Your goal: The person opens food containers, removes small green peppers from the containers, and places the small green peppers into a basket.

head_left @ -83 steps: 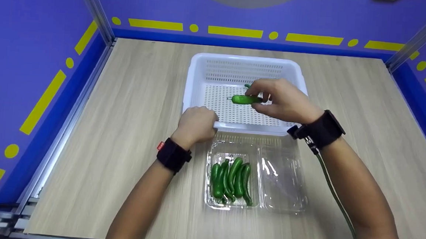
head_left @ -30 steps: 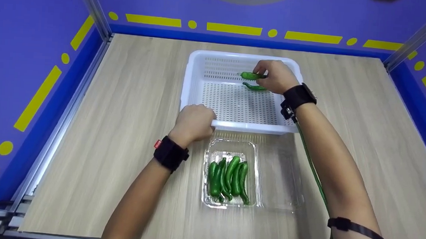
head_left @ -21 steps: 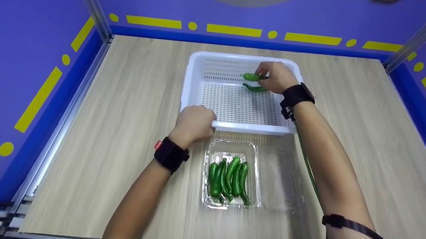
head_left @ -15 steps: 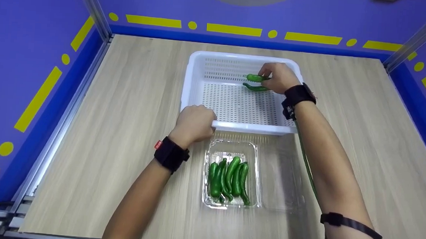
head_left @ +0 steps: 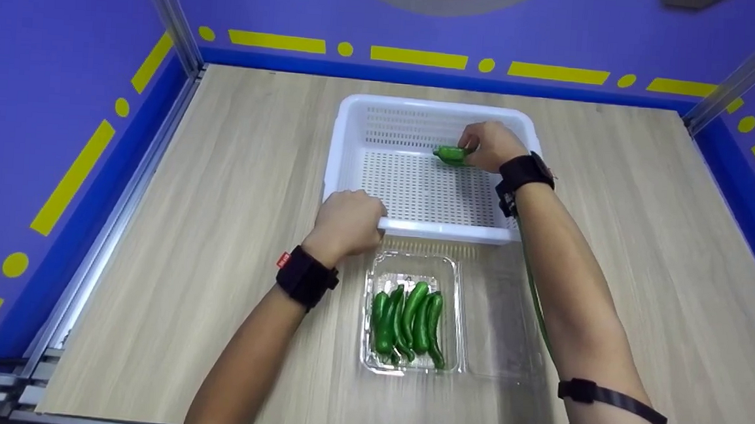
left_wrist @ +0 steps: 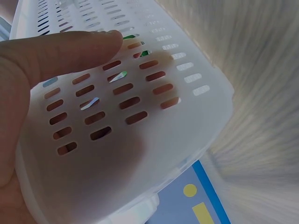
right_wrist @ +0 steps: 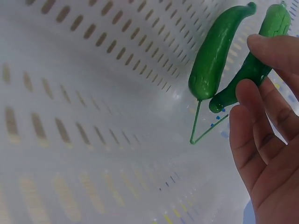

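My left hand (head_left: 350, 222) grips the near-left rim of a white perforated plastic basket (head_left: 448, 231). In the left wrist view its thumb (left_wrist: 70, 53) lies against the slotted wall. Inside the basket, toward the back right, my right hand (head_left: 491, 147) pinches a green chili pepper (right_wrist: 276, 21) between thumb and fingers. A second green chili pepper (right_wrist: 216, 53) with a long bent stem lies right beside it on the basket floor. From the head view the two peppers overlap and are partly hidden by the right hand.
Nearer the body stands a clear plastic clamshell box (head_left: 459, 315), its lid (head_left: 505, 325) folded open to the right. Several green chili peppers (head_left: 421, 326) lie side by side in it. A green cable (head_left: 534, 284) runs along the right forearm. Blue walls (head_left: 428, 18) enclose the wooden table (head_left: 251, 139).
My right hand has carried its pepper to the back right of the basket, then lowered it next to the other pepper. The left hand keeps its grip on the rim.
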`<state>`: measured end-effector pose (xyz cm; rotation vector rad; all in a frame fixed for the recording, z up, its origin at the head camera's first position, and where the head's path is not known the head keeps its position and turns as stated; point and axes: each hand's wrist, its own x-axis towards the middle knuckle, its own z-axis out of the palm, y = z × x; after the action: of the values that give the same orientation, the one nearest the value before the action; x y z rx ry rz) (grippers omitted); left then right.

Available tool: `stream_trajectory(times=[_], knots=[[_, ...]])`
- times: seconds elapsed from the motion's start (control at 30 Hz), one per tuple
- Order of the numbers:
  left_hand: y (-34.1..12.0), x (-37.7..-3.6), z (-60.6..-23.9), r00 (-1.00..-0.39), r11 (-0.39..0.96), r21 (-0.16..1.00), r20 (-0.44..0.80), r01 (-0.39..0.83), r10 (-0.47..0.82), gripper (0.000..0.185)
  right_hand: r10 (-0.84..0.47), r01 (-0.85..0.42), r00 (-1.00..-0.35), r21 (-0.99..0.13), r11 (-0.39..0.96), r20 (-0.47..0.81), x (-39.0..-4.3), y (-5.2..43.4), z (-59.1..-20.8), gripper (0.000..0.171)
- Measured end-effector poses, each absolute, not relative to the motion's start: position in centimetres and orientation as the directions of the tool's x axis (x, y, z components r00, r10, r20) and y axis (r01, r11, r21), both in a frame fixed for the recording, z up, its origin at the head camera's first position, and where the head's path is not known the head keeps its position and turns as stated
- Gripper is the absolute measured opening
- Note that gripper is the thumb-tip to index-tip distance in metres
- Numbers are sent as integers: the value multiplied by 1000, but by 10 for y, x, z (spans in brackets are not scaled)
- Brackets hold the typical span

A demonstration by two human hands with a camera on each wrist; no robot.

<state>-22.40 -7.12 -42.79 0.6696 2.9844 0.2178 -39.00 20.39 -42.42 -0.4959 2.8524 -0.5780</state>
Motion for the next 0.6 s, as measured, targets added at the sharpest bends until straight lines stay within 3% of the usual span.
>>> stream_trajectory(times=[0.33, 0.6], knots=[[-72, -224, -429, -903, 897, 137, -31, 420, 428, 28, -305, -223, -927, -336, 915, -217, -386, 200, -427, 27], [-69, -223, -429, -902, 896, 143, -39, 421, 430, 31, -291, -228, -934, -277, 933, -210, -384, 200, -432, 27]])
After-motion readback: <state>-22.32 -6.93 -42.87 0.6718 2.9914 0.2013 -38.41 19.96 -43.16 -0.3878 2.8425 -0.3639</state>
